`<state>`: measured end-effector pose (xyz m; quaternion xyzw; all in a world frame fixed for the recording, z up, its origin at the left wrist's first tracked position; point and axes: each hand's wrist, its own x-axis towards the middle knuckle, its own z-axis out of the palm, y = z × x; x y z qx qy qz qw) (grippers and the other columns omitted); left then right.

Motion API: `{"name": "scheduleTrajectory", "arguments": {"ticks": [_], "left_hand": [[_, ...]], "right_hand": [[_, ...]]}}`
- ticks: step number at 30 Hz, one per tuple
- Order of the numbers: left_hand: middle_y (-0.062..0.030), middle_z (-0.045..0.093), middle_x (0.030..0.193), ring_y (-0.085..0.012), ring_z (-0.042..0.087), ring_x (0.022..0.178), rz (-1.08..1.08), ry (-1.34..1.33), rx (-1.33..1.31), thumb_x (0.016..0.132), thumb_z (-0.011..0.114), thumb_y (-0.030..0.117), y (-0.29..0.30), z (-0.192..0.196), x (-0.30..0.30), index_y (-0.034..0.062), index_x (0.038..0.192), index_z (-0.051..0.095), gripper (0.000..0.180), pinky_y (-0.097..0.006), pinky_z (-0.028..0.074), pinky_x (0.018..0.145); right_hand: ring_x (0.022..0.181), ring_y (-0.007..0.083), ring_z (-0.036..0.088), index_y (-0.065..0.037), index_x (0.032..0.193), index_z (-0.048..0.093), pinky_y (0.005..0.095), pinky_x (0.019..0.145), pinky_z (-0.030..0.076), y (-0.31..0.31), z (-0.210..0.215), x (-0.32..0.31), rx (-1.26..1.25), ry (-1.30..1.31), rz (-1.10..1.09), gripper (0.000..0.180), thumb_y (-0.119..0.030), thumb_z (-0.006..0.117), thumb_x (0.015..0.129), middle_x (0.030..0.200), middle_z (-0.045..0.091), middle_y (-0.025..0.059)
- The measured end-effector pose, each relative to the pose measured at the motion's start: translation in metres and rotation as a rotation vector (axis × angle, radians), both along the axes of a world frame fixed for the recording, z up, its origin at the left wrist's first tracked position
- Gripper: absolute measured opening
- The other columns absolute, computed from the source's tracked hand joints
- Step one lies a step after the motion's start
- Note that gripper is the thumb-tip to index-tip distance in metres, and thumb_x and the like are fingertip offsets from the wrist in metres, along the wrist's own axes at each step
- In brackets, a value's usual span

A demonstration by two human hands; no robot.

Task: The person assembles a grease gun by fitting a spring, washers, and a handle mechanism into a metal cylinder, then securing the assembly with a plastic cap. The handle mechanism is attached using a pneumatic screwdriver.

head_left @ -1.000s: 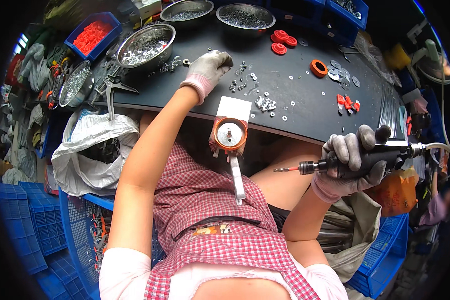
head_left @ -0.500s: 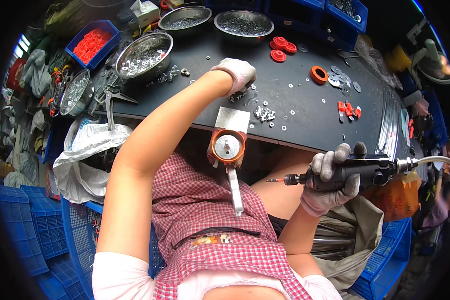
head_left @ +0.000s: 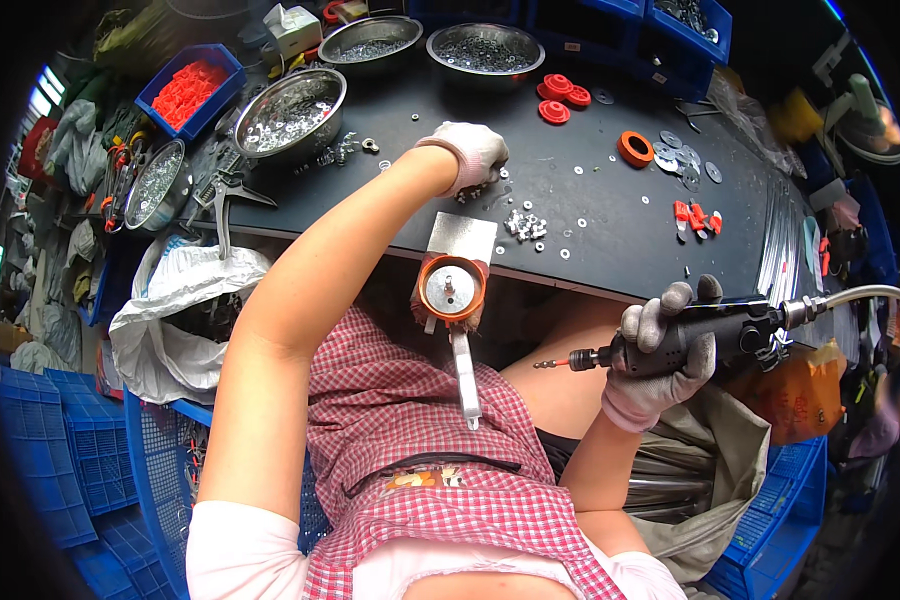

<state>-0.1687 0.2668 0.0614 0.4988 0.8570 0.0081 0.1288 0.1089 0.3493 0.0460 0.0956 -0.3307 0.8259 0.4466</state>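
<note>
My left hand (head_left: pixel 473 157), in a pale glove, rests on the black table with its fingers curled down by some small dark parts; what they pinch is hidden. A pile of small silvery parts (head_left: pixel 524 226) lies just right of it. My right hand (head_left: pixel 662 350), in a grey-and-white glove, grips a black air-powered drill (head_left: pixel 705 338). Its bit points left, above my thigh, and a hose runs from its rear. Between my hands, at the table's near edge, stands an orange-rimmed round fixture (head_left: pixel 451 288) with a metal disc inside, a plate behind and a metal lever (head_left: pixel 464 380) below.
Metal bowls of small parts (head_left: pixel 290 112) and a blue bin of red pieces (head_left: pixel 187 92) stand at the back left. Red wheels (head_left: pixel 554 98), an orange ring (head_left: pixel 635 149) and flat discs (head_left: pixel 678 160) lie to the right. A white sack (head_left: pixel 175 320) hangs at left.
The drill in my right hand has tilted a little, its hose end rising. My left hand stays at almost the same spot on the table, its fingers still curled.
</note>
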Motion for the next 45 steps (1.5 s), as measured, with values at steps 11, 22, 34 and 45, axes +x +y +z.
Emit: {"name": "scheduleTrajectory", "arguments": {"ticks": [11,22,34,45], "left_hand": [[-0.0123,0.067,0.091,-0.0297,0.063,0.085,0.036,-0.010,0.079,0.077,0.058,0.011,-0.009,-0.001,-0.014,0.0091,0.093,0.066,0.018,-0.037,0.048,0.076],[-0.0112,0.066,0.086,-0.0266,0.065,0.084,0.022,0.114,0.059,0.077,0.064,0.013,-0.016,0.006,0.019,0.0079,0.092,0.066,0.016,-0.036,0.050,0.074],[-0.0176,0.063,0.090,-0.0232,0.064,0.080,0.035,-1.871,1.383,0.087,0.063,0.020,-0.093,0.040,0.181,0.0030,0.095,0.051,0.023,-0.027,0.051,0.060],[-0.0239,0.063,0.098,-0.0290,0.067,0.083,0.040,-1.927,1.539,0.090,0.057,0.016,-0.103,0.025,0.197,0.0022,0.099,0.049,0.018,-0.032,0.055,0.064]], "right_hand": [[0.061,0.0172,0.059,-0.002,0.129,0.037,0.0314,0.058,0.050,0.001,-0.010,0.005,-0.016,-0.003,0.030,0.051,-0.025,0.055,0.088,0.100,0.058,0.0169],[0.060,0.0145,0.051,-0.006,0.137,0.033,0.0306,0.055,0.044,-0.002,0.008,0.005,0.072,0.061,0.013,0.056,-0.025,0.054,0.088,0.122,0.051,0.0206],[0.061,0.0057,0.051,-0.011,0.091,0.048,0.0155,0.038,0.038,-0.033,0.110,0.007,0.044,0.332,0.039,0.035,-0.018,0.074,0.069,0.065,0.049,-0.0060],[0.063,0.0055,0.053,-0.005,0.105,0.050,0.0191,0.050,0.040,-0.057,0.096,0.004,0.179,0.339,-0.018,0.042,-0.023,0.070,0.073,0.087,0.049,-0.0015]]}}
